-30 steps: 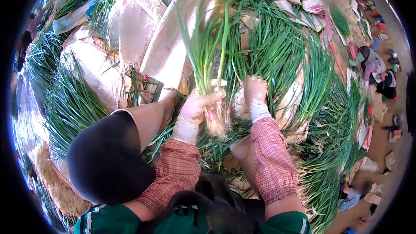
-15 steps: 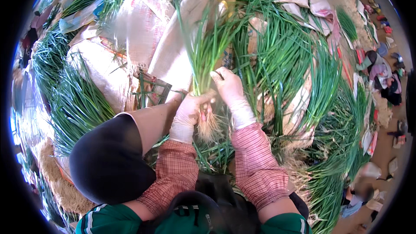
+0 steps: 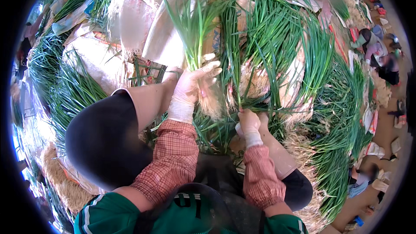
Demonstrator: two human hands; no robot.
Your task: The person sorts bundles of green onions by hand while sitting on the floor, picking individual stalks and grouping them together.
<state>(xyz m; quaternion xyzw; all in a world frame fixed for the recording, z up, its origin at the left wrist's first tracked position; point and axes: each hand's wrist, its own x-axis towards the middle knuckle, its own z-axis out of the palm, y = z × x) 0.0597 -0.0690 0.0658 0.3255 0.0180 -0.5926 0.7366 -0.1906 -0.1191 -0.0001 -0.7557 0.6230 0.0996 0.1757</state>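
Held leaves-up in the left hand (image 3: 193,82), near the lower right corner of a whitish sack (image 3: 167,34): a bunch of green onions (image 3: 195,45). Clasped around the lower stems, with fingers showing past them at right; pale roots (image 3: 211,104) hanging below. At lower right of the bunch, noted the right hand (image 3: 250,122), curled tight, apparently pinching the lower end of a thin green stalk (image 3: 239,99). Both hands in pale gloves, with red checked sleeves (image 3: 173,151) behind. Just beyond, at right of the sack's right edge: a large pile of green onions (image 3: 273,30). Past the sack's lower left corner, noted a second sack (image 3: 93,63). At far right, seen beyond the pile's right edge: other people (image 3: 381,56), small and partly blurred.
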